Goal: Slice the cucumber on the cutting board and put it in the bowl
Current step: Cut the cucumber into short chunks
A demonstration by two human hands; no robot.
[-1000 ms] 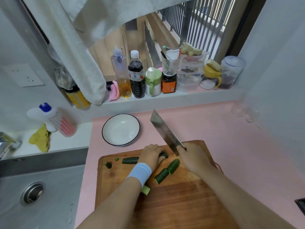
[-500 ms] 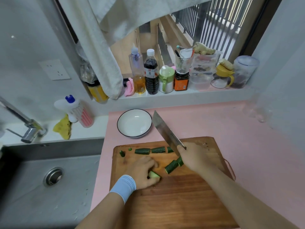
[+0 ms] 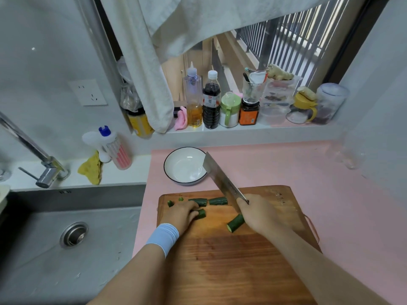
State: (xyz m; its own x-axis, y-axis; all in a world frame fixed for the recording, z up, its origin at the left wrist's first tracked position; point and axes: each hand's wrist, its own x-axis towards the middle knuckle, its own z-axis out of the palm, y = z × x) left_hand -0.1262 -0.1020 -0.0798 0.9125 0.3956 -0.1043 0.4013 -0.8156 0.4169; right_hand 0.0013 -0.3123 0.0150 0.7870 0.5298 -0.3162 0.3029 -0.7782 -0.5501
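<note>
Left hand [image 3: 181,213] curls over a cucumber piece [image 3: 201,213] on the cutting board [image 3: 220,260]. Right hand [image 3: 257,213] grips a cleaver [image 3: 222,179], blade raised across the rim of the bowl [image 3: 185,166] beyond them. Other chunks [image 3: 236,223] lie between the hands. A sink [image 3: 72,236] lies left.

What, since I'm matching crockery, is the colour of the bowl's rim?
Black: a thin line round the otherwise white bowl, seen best in the head view.

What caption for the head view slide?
Left hand grips cucumber piece on cutting board; right hand holds cleaver; bowl empty.
</note>
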